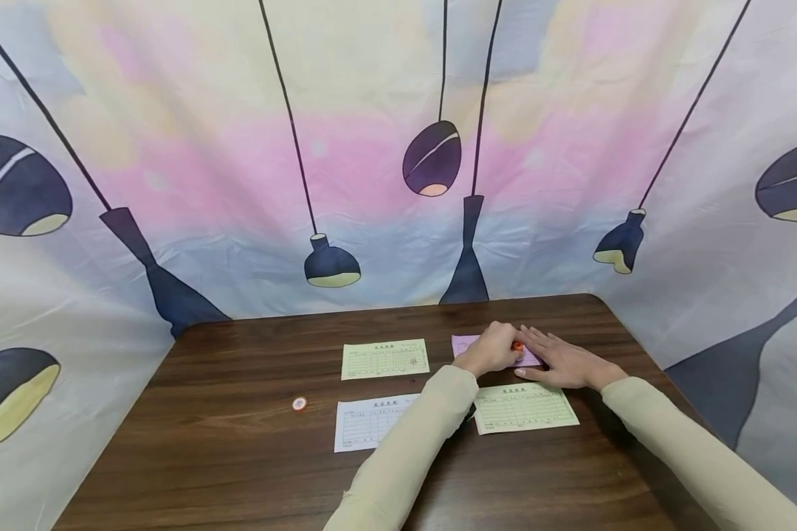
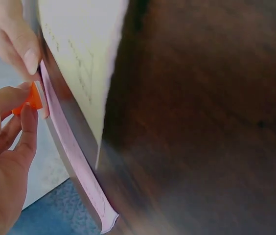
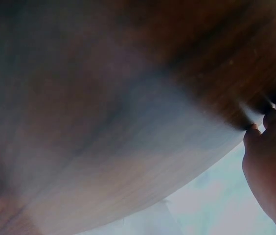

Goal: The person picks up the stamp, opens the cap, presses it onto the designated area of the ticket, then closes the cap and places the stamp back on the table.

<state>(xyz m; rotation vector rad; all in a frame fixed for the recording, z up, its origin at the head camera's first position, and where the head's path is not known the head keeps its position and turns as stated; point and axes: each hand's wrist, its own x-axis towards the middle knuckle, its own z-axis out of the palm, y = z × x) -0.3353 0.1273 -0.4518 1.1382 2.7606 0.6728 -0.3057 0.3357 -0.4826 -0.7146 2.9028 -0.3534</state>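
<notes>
My left hand [image 1: 490, 349] pinches a small orange stamp [image 2: 29, 102] between thumb and fingers, above the pink slip [image 2: 74, 147]. In the left wrist view the stamp's pale underside is at the paper, though I cannot tell how firmly it touches. My right hand [image 1: 567, 361] lies with straight fingers over the right part of the pink slip, its fingertips close to the stamp. Most of that slip is hidden by both hands. In the right wrist view only part of the right hand [image 3: 270, 156] appears, dark, at the right edge.
A yellow-green printed form [image 1: 385, 360] with a small red mark lies left of the hands. Another yellow-green form [image 1: 526, 409] is nearer, and a white form [image 1: 367, 425] is partly under the left sleeve. A small round disc [image 1: 299, 403] with an orange rim sits farther left.
</notes>
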